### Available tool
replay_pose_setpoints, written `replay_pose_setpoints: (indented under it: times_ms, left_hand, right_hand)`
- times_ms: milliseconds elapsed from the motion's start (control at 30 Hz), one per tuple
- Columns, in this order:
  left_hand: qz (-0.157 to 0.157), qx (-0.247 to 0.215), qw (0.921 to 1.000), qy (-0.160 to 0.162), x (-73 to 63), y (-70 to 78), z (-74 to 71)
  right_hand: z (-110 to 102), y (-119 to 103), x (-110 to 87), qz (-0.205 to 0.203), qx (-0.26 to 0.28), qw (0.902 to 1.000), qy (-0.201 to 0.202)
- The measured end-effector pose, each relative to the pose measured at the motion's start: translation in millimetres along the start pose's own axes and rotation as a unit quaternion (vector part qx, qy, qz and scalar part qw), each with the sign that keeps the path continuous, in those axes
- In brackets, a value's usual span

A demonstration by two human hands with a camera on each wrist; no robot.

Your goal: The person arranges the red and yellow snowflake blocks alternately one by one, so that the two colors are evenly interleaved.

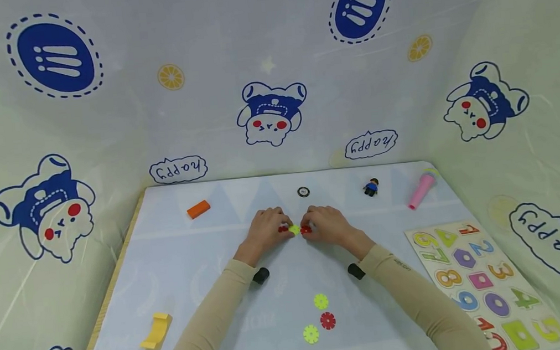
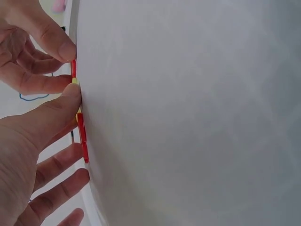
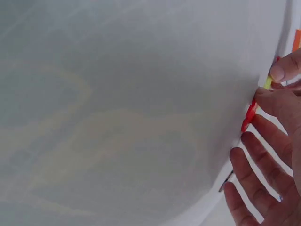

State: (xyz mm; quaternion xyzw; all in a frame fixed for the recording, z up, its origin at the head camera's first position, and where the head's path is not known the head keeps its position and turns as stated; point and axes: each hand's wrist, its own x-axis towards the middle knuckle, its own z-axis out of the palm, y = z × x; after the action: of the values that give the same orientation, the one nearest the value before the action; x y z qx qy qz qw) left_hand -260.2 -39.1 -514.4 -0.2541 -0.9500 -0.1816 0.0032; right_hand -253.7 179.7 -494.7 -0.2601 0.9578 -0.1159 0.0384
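In the head view, my left hand (image 1: 268,229) and right hand (image 1: 329,225) meet over the middle of the table, fingertips close together. Between them is a short row of notched plastic discs: a yellow-green disc (image 1: 294,229) with a red disc (image 1: 283,228) on its left and another red disc (image 1: 306,230) on its right. The left thumb and a finger pinch the yellow-green disc. My right thumb and finger pinch the right red disc at its edge. Whether the discs are all slotted together is hidden by fingertips. Nearer the front lie two loose yellow-green discs (image 1: 321,301) and a red one (image 1: 328,321).
Farther back are an orange block (image 1: 198,209), a black ring-shaped piece (image 1: 303,192), a toy figure (image 1: 371,187) and a pink toy microphone (image 1: 422,189). A yellow curved block (image 1: 156,331) lies front left. A number-and-shape puzzle board (image 1: 474,279) covers the right side.
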Motion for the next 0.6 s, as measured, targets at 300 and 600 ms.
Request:
replay_pose_setpoints:
  times_ms: [300, 600]
  left_hand:
    - [0.008, -0.003, 0.9999, 0.007, 0.1, 2.2, 0.3]
    - [0.015, 0.009, 0.9999, 0.002, 0.5, 0.9, 1.4]
  right_hand:
    - [0.5, 2.2, -3.0, 0.013, 0.006, 0.9999, -0.002]
    - [-5.3, 3.0, -22.4, 0.026, -0.008, 0.9995, -0.018]
